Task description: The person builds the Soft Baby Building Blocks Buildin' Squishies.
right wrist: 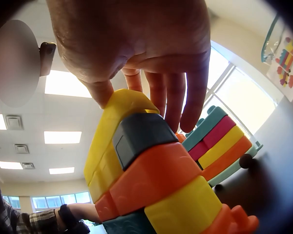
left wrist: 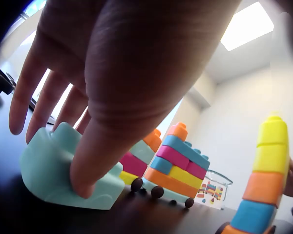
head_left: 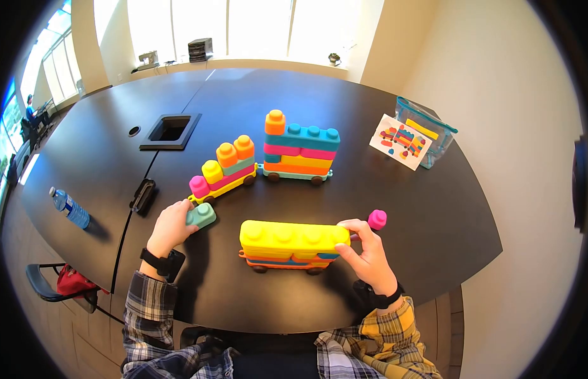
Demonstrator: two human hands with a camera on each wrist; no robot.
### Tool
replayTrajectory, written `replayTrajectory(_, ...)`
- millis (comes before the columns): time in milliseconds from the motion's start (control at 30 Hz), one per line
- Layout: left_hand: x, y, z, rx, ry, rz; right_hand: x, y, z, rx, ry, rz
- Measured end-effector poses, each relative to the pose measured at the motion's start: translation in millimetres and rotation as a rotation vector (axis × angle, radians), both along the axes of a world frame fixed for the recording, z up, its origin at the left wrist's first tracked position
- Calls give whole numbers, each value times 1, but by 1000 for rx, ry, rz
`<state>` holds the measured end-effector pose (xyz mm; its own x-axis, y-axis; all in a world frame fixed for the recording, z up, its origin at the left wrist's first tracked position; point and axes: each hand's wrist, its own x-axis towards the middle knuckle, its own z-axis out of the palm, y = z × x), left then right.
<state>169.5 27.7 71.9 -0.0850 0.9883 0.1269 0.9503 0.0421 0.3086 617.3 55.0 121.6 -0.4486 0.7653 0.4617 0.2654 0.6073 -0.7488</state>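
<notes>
My left hand (head_left: 169, 227) pinches a pale green two-stud toy block (head_left: 202, 216) between thumb and fingers, low over the table; the left wrist view shows the same block (left wrist: 51, 168) under the thumb. With thumb and fingers on either side, my right hand (head_left: 368, 251) grips the right end of a long yellow block (head_left: 288, 235). That yellow block tops a wheeled block wagon (head_left: 284, 260) with orange and blue layers. In the right wrist view a dark block (right wrist: 145, 139) shows just below the yellow one (right wrist: 110, 131).
Two more block wagons, a low yellow-based one (head_left: 228, 182) and a taller stacked one (head_left: 300, 161), stand linked beyond my hands. A pink block (head_left: 377, 219) lies past my right hand. Farther out are a picture card (head_left: 400, 141), a clear bag (head_left: 439, 148) and a water bottle (head_left: 70, 208).
</notes>
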Motion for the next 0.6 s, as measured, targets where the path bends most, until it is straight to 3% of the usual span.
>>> replayTrajectory(133,29,-8,50,142,-80,-66,-1,0,0,7,6,-8)
replayTrajectory(200,58,-10,83,233,-496,-90,-2,-1,-1,11,5,-12)
replayTrajectory(333,98,-14,121,282,-494,-395,-2,-1,-2,13,-2,-14)
replayTrajectory(500,140,-2,132,298,-547,-732,-3,-2,-1,12,8,-20)
replayTrajectory(600,148,0,129,259,-495,-773,-3,-2,-1,-24,9,-12)
